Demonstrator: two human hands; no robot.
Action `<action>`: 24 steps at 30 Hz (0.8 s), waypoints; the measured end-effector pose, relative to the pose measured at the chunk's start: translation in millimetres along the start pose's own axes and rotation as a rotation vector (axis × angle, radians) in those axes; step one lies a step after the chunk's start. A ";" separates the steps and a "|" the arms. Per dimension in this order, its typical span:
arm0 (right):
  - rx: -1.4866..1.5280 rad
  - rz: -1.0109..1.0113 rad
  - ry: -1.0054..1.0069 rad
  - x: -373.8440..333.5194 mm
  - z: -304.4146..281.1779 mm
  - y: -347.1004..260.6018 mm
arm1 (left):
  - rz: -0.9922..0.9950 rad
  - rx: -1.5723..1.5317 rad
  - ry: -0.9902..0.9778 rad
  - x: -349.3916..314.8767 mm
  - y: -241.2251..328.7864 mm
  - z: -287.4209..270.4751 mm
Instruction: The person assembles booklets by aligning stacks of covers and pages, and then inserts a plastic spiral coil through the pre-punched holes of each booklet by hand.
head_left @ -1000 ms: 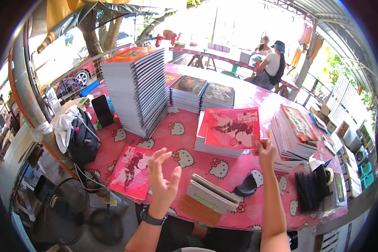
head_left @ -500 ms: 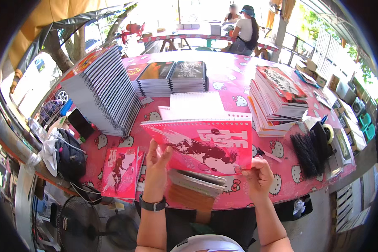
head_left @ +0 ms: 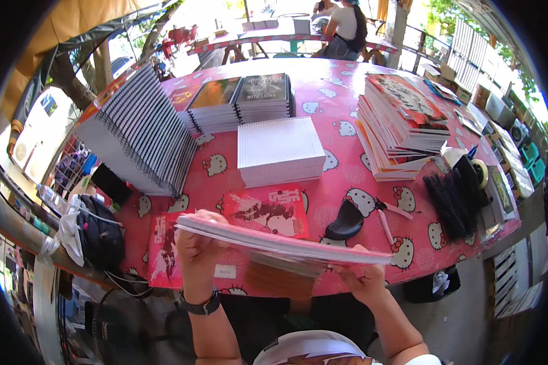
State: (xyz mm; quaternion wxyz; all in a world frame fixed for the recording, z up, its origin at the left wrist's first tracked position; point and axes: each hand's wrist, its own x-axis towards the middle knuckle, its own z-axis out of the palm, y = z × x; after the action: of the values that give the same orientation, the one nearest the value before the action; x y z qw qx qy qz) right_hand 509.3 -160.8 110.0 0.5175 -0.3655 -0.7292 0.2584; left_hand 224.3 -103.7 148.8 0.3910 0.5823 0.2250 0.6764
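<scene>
Between my two hands is an unbound pink notebook (head_left: 280,244), its cover and white pages seen edge-on, sloping down to the right. My left hand (head_left: 202,246) is closed round its left end, fingers partly behind it. My right hand (head_left: 365,280) grips the right end from below. Just beyond lies a pink printed cover (head_left: 271,210) on the table. A pink notebook (head_left: 164,255) lies at left, partly behind my left hand. Farther back sits a stack of lined pages (head_left: 280,146). A black rounded object (head_left: 346,220) and pink-handled pliers (head_left: 385,222) lie to the right.
A tall stack of spiral notebooks (head_left: 146,134) stands at left, with shorter notebook stacks (head_left: 237,106) behind. Loose covers and pages (head_left: 399,134) are piled at right, near black binding coils (head_left: 447,207) and a tape roll (head_left: 480,173). A person (head_left: 347,30) sits at another table.
My hands have tipped the pink notebook from cover-facing to edge-on and lowered it. The lined stack, loose cover, black object and pliers now show more fully. My view has shifted slightly.
</scene>
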 end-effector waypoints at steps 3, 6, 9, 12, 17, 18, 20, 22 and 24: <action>-0.073 0.071 -0.063 -10.1 -6.1 3.6 | -0.083 -0.066 -0.031 -3.3 -1.2 3.9; -0.029 0.025 0.008 -7.2 -1.5 3.7 | 0.003 -0.040 -0.138 -1.2 -3.4 2.4; -0.089 0.157 -0.101 -10.1 -0.9 14.8 | -0.118 0.116 -0.087 -4.9 -8.8 3.1; -0.029 0.357 -0.329 10.9 -6.6 16.3 | -0.238 0.118 -0.193 -8.6 -6.0 -11.6; 0.270 0.544 -0.302 42.2 -10.2 71.9 | -0.226 -0.660 0.172 -27.3 -50.3 -46.5; 0.495 0.616 -0.084 50.5 -0.4 77.8 | -0.222 -0.662 0.162 -29.2 -59.4 -52.1; 0.446 0.697 -0.048 63.4 17.4 82.4 | -0.483 -0.003 0.476 -30.0 -76.5 -58.7; 0.403 0.776 -0.032 76.9 33.3 80.4 | -0.514 0.359 0.358 -37.8 -93.4 -62.5; 0.500 0.890 -0.147 89.2 44.2 76.1 | -0.311 0.937 0.028 -49.0 -104.5 -68.7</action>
State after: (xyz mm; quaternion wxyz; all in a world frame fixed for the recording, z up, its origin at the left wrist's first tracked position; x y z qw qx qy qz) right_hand 470.2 -43.7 88.3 0.3765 -0.4866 -0.4536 0.6448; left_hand 186.7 -70.1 24.2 0.1804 0.6458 0.5943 0.4440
